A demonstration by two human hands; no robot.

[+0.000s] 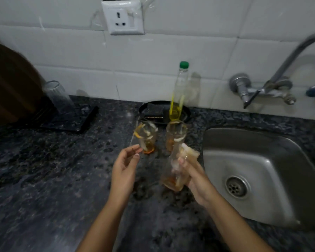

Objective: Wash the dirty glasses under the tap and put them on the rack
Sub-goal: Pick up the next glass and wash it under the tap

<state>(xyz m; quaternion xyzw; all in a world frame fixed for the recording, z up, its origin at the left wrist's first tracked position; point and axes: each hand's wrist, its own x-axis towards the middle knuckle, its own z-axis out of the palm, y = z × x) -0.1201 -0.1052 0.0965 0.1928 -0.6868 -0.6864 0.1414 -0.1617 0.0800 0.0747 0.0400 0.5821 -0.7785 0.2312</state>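
My right hand [195, 179] grips a dirty glass [176, 170] with orange residue at its bottom, tilted, just left of the sink [273, 153]. My left hand [125, 166] hovers open beside it, fingers loosely curved, holding nothing, its fingertips close to another dirty glass [146, 137] standing on the counter. A third dirty glass [175, 134] stands behind the held one. A clean glass [57, 96] sits upside down on the black rack [75, 117] at the back left. The tap [280, 73] is on the wall above the sink, and no water shows.
A clear bottle with a green cap [179, 93] and yellow liquid stands on a black tray [164, 111] by the wall. A brown round board [9, 82] leans at the left. A wall socket [123, 17] is above. Dark granite counter [53, 179] spreads to the left.
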